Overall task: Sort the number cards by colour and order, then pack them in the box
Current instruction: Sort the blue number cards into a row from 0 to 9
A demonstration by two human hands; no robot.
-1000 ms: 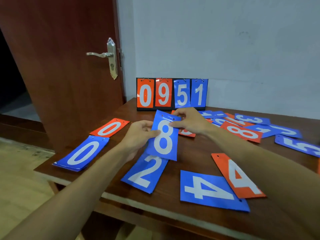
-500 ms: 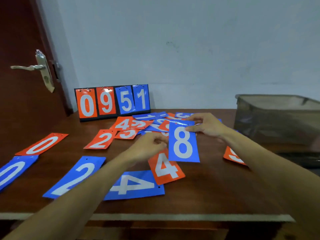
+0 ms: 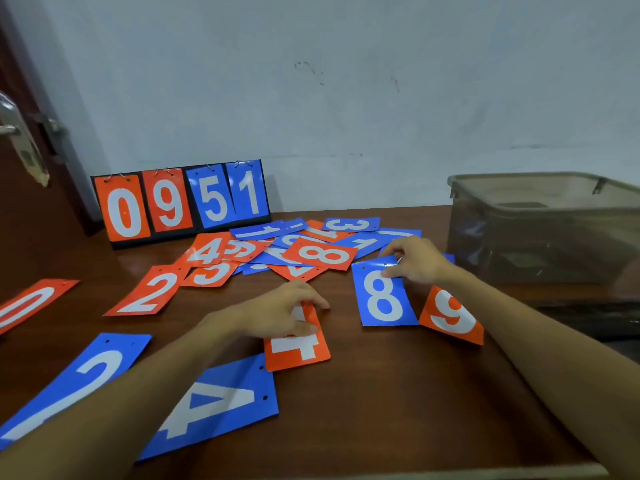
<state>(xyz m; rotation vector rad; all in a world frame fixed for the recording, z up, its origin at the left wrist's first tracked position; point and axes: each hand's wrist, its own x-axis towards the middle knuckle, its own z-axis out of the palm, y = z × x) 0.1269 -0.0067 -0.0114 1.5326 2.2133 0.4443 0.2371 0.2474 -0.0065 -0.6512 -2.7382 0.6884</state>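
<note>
Dim flat indoor light, cool cast on the pale blue-grey painted wall (image 3: 346,81). Soft sheen on the dark brown polished wooden table (image 3: 398,393), shadows faint. Centre sharp: numerals on the glossy blue 8 card (image 3: 382,301) and glossy orange 4 card (image 3: 301,353) read clean. Edges bow and smear: silver metal door handle (image 3: 17,140) at left blurred, translucent grey plastic box (image 3: 540,237) slightly soft

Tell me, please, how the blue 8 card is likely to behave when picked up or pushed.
The blue 8 card probably flexes: its top edge looks bent where the right hand pinches it. Its glossy face suggests easy sliding on the polished table. Thin and flat, likely light.
</note>
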